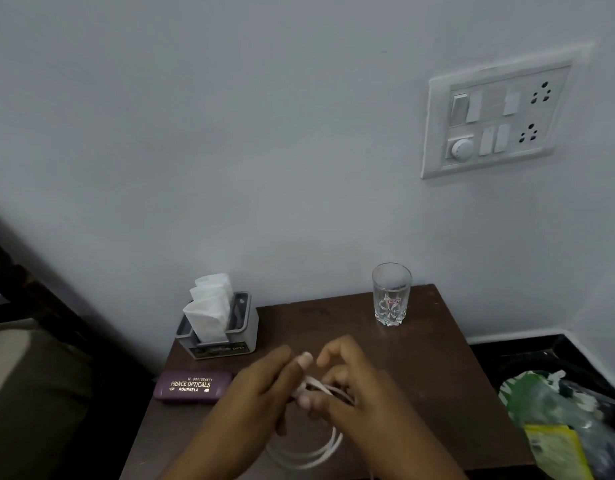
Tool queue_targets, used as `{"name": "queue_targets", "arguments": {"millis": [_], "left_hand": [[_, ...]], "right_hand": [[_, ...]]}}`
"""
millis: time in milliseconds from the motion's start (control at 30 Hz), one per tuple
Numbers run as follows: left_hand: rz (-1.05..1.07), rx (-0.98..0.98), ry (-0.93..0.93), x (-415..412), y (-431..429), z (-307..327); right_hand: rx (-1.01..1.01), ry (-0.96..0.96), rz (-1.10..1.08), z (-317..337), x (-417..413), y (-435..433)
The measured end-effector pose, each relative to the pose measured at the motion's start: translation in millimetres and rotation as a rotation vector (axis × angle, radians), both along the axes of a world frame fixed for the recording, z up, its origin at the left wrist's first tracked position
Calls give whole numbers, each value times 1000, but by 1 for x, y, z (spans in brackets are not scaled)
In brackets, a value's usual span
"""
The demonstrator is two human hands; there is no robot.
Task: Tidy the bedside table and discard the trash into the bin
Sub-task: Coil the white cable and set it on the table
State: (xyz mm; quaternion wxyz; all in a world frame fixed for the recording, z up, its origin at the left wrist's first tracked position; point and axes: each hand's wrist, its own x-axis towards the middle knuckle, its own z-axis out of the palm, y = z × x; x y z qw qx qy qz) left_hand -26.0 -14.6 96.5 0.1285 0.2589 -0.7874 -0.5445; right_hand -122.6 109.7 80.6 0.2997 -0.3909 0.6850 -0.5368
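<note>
- Head view: a pale wall (229, 133) fills the upper frame, and the back edge of the brown desk (437, 393) sits against it.
- One desk is in sight. Its right edge runs beside a dark bin (541, 358), its left edge borders a dark gap, and its front edge is cut off by the frame.
- Bare desk lies open between the hands and the glass, and across the right half up to the right edge.
- One bin stands low on the right, holding green and yellow wrappers (555, 441).
- Two hands meet over the middle of the desk. The left hand (261, 393) has its thumb and fingers closed in a grip on gathered strands of a white cable (319, 452).
- The right hand (351, 386) curls its fingers round the same strands.
- One switchboard (496, 116) is on the wall, with two sockets.
- One grey tissue holder (217, 327) stands at the back left corner, with three folded tissues upright in it.
- One purple spectacle case (191, 386) lies near the left edge, just in front of the holder.
- One clear glass (391, 294) stands upright near the back edge, well apart from the hands.
- One cable: several loops hang below the hands, above the front of the desk.
</note>
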Motion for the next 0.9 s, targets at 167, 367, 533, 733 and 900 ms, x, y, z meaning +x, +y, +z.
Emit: {"name": "queue_targets", "arguments": {"millis": [167, 367, 533, 733, 900], "left_hand": [[181, 311, 177, -3, 12, -4], [-104, 485, -38, 10, 6, 9], [-112, 243, -76, 8, 4, 19], [-20, 225, -11, -3, -3, 11], [78, 201, 103, -12, -4, 26]], "right_hand": [[-172, -246, -7, -9, -3, 1], [-233, 26, -49, 3, -3, 2], [-224, 324, 4, 4, 1, -8], [-152, 133, -161, -2, 2, -11], [-133, -84, -83, -9, -11, 0]]}}
